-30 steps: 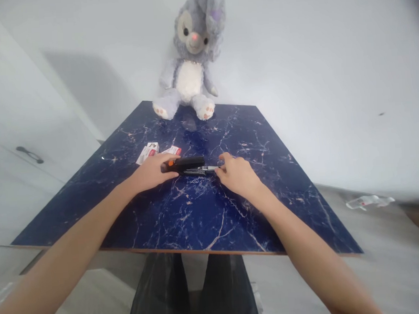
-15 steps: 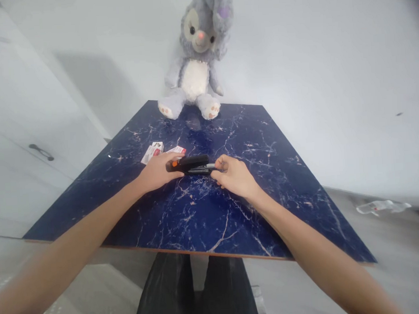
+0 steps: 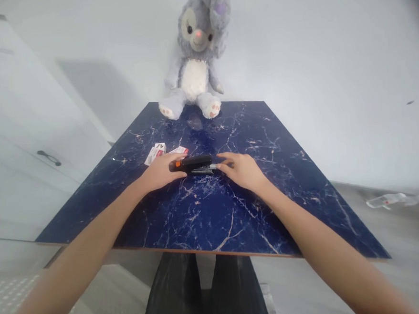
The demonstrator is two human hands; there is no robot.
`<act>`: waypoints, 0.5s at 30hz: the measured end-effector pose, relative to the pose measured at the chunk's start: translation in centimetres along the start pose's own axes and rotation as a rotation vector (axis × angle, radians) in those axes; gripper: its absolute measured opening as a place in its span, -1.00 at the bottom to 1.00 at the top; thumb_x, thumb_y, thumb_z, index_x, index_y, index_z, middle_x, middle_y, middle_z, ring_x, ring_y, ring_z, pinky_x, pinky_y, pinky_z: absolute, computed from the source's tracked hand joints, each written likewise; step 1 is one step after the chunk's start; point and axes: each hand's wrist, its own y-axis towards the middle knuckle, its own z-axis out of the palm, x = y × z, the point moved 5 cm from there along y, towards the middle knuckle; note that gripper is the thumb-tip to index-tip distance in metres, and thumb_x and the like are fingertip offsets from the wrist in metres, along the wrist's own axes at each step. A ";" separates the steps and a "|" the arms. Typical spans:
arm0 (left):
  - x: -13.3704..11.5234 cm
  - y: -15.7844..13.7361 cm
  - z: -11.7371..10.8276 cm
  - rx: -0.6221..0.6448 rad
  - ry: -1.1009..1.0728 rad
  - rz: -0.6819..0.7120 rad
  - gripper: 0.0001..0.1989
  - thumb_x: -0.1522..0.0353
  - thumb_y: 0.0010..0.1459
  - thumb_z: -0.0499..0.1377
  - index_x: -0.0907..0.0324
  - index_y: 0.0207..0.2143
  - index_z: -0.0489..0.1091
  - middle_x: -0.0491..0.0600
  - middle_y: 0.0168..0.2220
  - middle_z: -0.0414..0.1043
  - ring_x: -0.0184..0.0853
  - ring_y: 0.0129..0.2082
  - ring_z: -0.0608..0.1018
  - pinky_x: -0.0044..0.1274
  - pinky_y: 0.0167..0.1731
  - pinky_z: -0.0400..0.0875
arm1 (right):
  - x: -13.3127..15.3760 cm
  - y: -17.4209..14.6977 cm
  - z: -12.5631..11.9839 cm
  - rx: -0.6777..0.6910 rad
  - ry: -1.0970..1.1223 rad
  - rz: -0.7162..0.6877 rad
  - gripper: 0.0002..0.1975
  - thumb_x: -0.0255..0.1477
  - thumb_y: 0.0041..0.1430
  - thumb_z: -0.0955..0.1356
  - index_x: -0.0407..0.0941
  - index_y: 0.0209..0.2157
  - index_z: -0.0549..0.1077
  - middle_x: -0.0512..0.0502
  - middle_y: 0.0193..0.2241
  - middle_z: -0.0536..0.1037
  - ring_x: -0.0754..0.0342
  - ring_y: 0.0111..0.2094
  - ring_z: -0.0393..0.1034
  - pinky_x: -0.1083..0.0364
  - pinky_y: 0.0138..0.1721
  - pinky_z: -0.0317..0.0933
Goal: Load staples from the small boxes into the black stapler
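A black stapler (image 3: 197,162) with an orange spot at its left end lies on the blue table. Its top is raised from the base, and a metal staple channel (image 3: 206,167) shows between them, its tip sticking out at the right. My left hand (image 3: 160,171) grips the stapler's left end between thumb and fingers. At the other end, my right hand (image 3: 244,170) has its thumb against the channel's tip, while the index finger reaches out apart from it. Behind the left hand lie a small white-and-red box (image 3: 155,152) and a red-and-white packet (image 3: 181,150), partly covered.
The blue marbled table (image 3: 206,214) has a brown front edge close to my legs. A grey plush rabbit (image 3: 195,76) sits at its far edge against the wall. A white cabinet (image 3: 14,142) stands at left. A clear plastic item (image 3: 395,200) lies on the floor at right.
My right hand's fingers have spread from a pinch on the channel's end, the index finger lifting away. The left hand keeps its hold. The whole view has shifted slightly.
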 end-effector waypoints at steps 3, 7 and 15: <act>0.1 0.0 -0.1 -0.005 -0.007 0.011 -0.37 0.03 0.04 0.32 -0.01 0.15 0.39 -0.02 0.12 0.46 -0.11 0.09 0.49 -0.28 0.14 0.36 | 0.2 0.1 0.7 0.006 -0.052 -0.114 -0.77 -0.31 0.35 0.30 -0.03 -0.11 0.57 -0.04 -0.13 0.63 0.02 -0.18 0.53 0.07 -0.07 0.31; 0.3 0.0 0.0 0.010 0.004 0.002 -0.37 0.03 0.04 0.31 -0.01 0.15 0.39 -0.01 0.10 0.48 -0.11 0.06 0.51 -0.28 0.12 0.37 | 0.1 0.4 1.2 0.051 -0.096 -0.150 -0.78 -0.34 0.36 0.29 -0.06 -0.14 0.56 -0.05 -0.20 0.63 0.04 -0.25 0.51 0.11 -0.16 0.27; 0.0 0.0 0.3 0.031 -0.018 -0.002 -0.41 0.02 0.01 0.32 -0.01 0.08 0.44 -0.03 0.04 0.52 -0.11 0.00 0.54 -0.28 0.07 0.41 | 0.2 0.5 0.4 0.136 -0.194 -0.177 -0.79 -0.35 0.36 0.29 -0.09 -0.15 0.54 -0.09 -0.28 0.62 0.01 -0.30 0.50 0.12 -0.25 0.23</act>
